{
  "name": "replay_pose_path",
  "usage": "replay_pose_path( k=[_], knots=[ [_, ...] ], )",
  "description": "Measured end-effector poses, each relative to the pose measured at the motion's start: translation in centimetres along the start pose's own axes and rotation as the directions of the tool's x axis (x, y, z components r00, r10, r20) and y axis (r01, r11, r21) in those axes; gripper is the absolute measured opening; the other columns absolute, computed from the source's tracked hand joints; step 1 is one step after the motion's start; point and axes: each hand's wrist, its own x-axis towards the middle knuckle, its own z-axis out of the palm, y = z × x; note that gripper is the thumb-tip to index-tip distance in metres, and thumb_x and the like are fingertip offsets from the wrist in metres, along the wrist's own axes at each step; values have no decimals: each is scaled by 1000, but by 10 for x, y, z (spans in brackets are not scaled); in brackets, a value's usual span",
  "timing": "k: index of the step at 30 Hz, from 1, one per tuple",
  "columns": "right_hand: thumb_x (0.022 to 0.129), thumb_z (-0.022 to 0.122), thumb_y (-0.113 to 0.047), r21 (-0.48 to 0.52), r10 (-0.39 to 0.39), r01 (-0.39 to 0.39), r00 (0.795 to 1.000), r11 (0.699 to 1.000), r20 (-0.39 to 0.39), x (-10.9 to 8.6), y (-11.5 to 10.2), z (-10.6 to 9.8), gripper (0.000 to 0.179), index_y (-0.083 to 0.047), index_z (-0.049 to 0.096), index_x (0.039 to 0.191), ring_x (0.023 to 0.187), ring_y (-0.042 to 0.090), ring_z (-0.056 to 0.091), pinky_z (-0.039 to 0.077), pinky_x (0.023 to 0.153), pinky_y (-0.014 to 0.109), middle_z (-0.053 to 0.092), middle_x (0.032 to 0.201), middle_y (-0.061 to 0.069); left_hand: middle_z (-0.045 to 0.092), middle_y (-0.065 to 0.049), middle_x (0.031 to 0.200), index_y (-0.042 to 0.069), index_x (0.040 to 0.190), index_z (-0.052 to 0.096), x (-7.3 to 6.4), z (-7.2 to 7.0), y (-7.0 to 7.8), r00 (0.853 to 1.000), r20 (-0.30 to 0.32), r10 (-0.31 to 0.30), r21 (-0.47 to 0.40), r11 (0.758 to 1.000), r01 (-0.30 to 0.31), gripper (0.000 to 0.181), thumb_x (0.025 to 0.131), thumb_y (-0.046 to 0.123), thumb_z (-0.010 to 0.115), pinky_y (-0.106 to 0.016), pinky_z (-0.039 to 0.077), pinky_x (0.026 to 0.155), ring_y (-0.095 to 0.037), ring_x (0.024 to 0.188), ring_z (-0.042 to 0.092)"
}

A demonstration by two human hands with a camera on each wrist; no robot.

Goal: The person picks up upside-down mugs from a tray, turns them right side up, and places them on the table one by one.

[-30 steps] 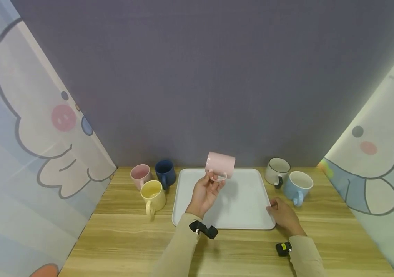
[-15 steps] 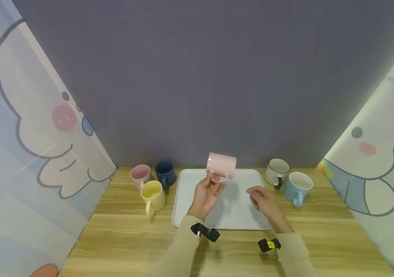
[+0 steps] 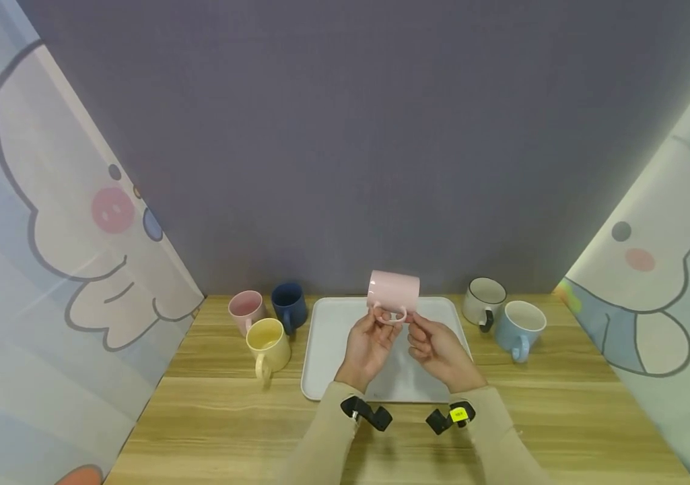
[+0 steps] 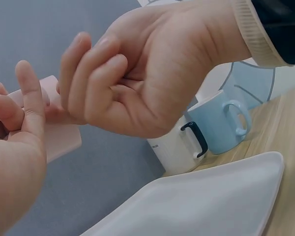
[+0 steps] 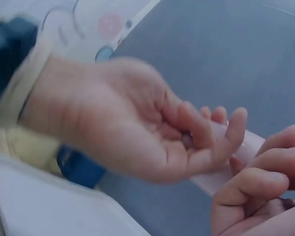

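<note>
A pale pink mug [image 3: 393, 291] is held on its side above the white tray [image 3: 328, 357], handle toward me. My left hand [image 3: 366, 351] pinches the mug's handle with thumb and fingers. At the mug's lower right end, the fingertips of my right hand [image 3: 441, 351] pinch close to its edge, other fingers curled in. In the left wrist view the right hand [image 4: 152, 73] comes in from the upper right, and the pink mug [image 4: 61, 140] is partly hidden behind the left hand's fingers. The right wrist view shows both hands meeting around the mug [image 5: 214, 179].
Left of the tray stand a darker pink mug [image 3: 248, 308], a navy mug [image 3: 290, 310] and a yellow mug [image 3: 269, 347]. To its right are a white mug with black rim and handle [image 3: 481, 302] and a light blue mug [image 3: 514, 330]. A grey wall [image 3: 345, 168] rises behind.
My right hand has left the tray's right edge and moved left to the pink mug. My left hand, still holding the handle, has shifted slightly right, and the mug has levelled a little.
</note>
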Motion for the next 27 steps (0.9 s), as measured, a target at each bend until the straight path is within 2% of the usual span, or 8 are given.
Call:
replay_pose_path(
  k=[5, 10, 17, 20, 22, 23, 25, 27],
  knots=[
    [114, 28, -25, 194, 31, -56, 991, 979, 129, 1, 0, 3, 23, -15, 45, 103, 46, 1, 39, 29, 49, 15, 46, 61, -11, 62, 8, 83, 18, 83, 56, -3, 3, -2, 999, 43, -11, -15, 1000, 12, 44, 114, 24, 24, -21, 54, 89, -2, 63, 49],
    [114, 23, -25, 305, 25, -95, 974, 948, 226, 1, 1, 5, 28, -14, 44, 100, 47, 3, 36, 23, 52, 17, 47, 60, -10, 62, 9, 86, 19, 85, 55, -7, 4, -2, 997, 69, -36, -32, 999, 39, 43, 113, 23, 23, -20, 53, 88, -1, 71, 56],
    [114, 14, -29, 383, -48, -114, 920, 916, 388, 3, 7, 3, 46, -9, 55, 107, 50, 5, 25, 13, 55, 19, 48, 61, -9, 62, 11, 88, 21, 86, 57, -9, 2, 3, 994, 82, -77, 7, 997, 77, 43, 114, 24, 24, -20, 46, 80, -2, 66, 47],
    [114, 15, -29, 389, -72, -104, 908, 915, 412, 2, 7, 3, 48, -9, 58, 108, 51, 5, 21, 13, 54, 19, 46, 61, -9, 62, 12, 86, 22, 87, 61, -7, -3, 4, 994, 35, -105, 102, 990, 101, 41, 113, 25, 29, -23, 44, 78, -4, 67, 44],
    [114, 15, -29, 392, -85, -94, 906, 915, 415, 1, 5, 3, 48, -8, 59, 108, 51, 5, 18, 12, 54, 19, 43, 60, -9, 62, 12, 83, 22, 88, 65, -6, -7, 3, 993, -20, -116, 212, 970, 118, 37, 112, 26, 36, -24, 44, 75, -5, 66, 42],
    [114, 15, -29, 390, -91, -87, 905, 917, 416, 0, 5, 3, 49, -8, 59, 108, 51, 5, 17, 11, 54, 19, 41, 60, -8, 63, 12, 83, 22, 89, 67, -6, -9, 3, 992, -52, -119, 274, 953, 128, 35, 111, 27, 40, -25, 45, 74, -5, 65, 42],
    [114, 14, -28, 377, -101, -70, 904, 924, 416, -2, 3, 3, 50, -8, 59, 107, 50, 6, 14, 9, 53, 20, 36, 59, -8, 65, 10, 83, 19, 93, 71, -7, -13, 4, 988, -105, -111, 407, 902, 144, 29, 109, 28, 48, -25, 48, 73, -5, 64, 45],
    [114, 14, -27, 340, -114, -32, 909, 940, 400, -4, 1, 2, 50, -8, 60, 105, 50, 8, 10, 7, 52, 21, 32, 58, -7, 66, 8, 85, 14, 98, 74, -7, -17, 6, 984, -156, -87, 524, 837, 157, 25, 106, 27, 54, -25, 50, 71, -6, 63, 47]
  ],
)
